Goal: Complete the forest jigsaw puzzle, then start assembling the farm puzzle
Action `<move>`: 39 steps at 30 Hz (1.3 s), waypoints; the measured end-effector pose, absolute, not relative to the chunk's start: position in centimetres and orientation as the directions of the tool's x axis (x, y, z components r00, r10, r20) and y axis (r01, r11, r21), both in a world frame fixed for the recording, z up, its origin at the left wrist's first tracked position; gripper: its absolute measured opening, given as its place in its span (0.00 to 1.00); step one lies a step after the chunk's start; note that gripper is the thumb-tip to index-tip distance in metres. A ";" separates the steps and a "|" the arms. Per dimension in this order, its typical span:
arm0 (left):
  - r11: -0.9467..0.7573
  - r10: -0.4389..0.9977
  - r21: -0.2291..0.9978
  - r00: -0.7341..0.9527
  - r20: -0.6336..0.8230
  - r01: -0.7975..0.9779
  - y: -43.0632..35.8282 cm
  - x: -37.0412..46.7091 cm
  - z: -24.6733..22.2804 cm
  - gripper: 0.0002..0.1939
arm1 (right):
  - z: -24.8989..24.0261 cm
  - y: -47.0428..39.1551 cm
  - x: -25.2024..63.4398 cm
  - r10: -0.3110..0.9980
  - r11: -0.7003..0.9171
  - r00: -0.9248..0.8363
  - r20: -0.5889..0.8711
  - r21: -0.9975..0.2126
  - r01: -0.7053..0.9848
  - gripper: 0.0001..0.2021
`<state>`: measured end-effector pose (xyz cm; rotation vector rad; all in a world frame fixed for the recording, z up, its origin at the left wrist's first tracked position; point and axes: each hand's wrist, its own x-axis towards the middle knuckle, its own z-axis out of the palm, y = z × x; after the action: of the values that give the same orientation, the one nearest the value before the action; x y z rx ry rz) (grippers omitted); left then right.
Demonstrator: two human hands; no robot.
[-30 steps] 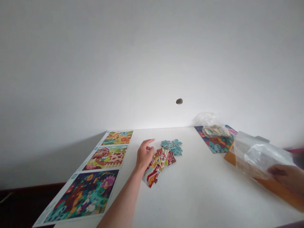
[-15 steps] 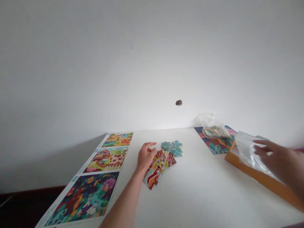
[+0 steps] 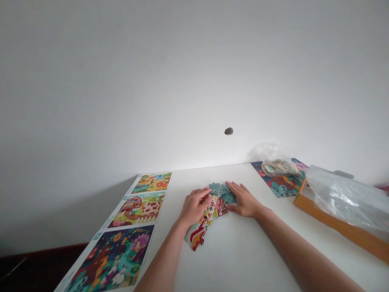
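A heap of jigsaw puzzle pieces (image 3: 209,213) lies on the white table (image 3: 225,259), teal ones at its far end, red, green and yellow ones nearer me. My left hand (image 3: 196,206) rests against the heap's left side, fingers bent loosely and apart, partly covering the pieces. On the other side, my right hand (image 3: 244,199) lies with fingers stretched out, its fingertips touching the teal pieces. Neither hand has a piece visibly gripped.
Three picture sheets line the left edge, the nearest a night forest scene (image 3: 112,259). At the back right, a bagged stack of pieces (image 3: 279,167) sits on another picture sheet (image 3: 284,186). An orange-sided box (image 3: 337,223) with a clear plastic bag (image 3: 346,194) stands at right.
My right hand has left the plastic bag over the box and come left to the puzzle pieces. My left hand has shifted slightly right, over the heap's edge.
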<state>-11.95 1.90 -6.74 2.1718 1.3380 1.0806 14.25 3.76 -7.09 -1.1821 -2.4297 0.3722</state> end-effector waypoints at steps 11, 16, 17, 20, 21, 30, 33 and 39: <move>-0.479 0.876 0.608 0.300 0.377 0.633 1.3 -11.9 -5.4 0.18 | -6.2 3.7 14.0 0.758 0.650 -0.568 0.322 -0.441 0.619 0.35; -0.537 0.816 0.400 0.338 0.469 0.743 0.0 -10.6 -4.2 0.18 | -6.3 3.7 13.6 0.719 0.695 -0.564 0.407 -0.440 0.569 0.31; -0.522 0.815 0.362 0.325 0.480 0.773 -0.3 -10.2 -4.0 0.20 | -6.3 3.8 13.5 0.702 0.712 -0.571 0.426 -0.437 0.549 0.31; -0.453 0.847 0.297 0.303 0.436 0.841 -1.0 -8.9 -3.9 0.34 | -6.4 3.8 13.2 0.656 0.755 -0.589 0.472 -0.417 0.506 0.31; -0.426 0.864 0.281 0.295 0.407 0.860 -1.2 -8.6 -4.0 0.38 | -6.4 3.8 13.1 0.648 0.762 -0.589 0.483 -0.410 0.502 0.30; -0.415 0.902 0.255 0.359 0.239 0.873 -1.0 -9.1 -4.1 0.33 | -6.9 3.7 12.9 0.640 0.769 -0.608 0.470 -0.380 0.515 0.31; -0.463 0.881 0.274 0.406 0.241 0.843 -1.0 -9.4 -3.8 0.32 | -6.4 3.3 12.7 0.645 0.764 -0.626 0.438 -0.355 0.539 0.35; -0.561 0.827 0.292 0.503 0.252 0.775 -1.3 -9.5 -3.4 0.29 | -4.8 2.3 12.7 0.632 0.773 -0.724 0.276 -0.292 0.563 0.44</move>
<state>-9.48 -1.29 -3.36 2.5988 1.3938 0.5521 12.65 2.28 -4.83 -0.9125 -2.6069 0.2665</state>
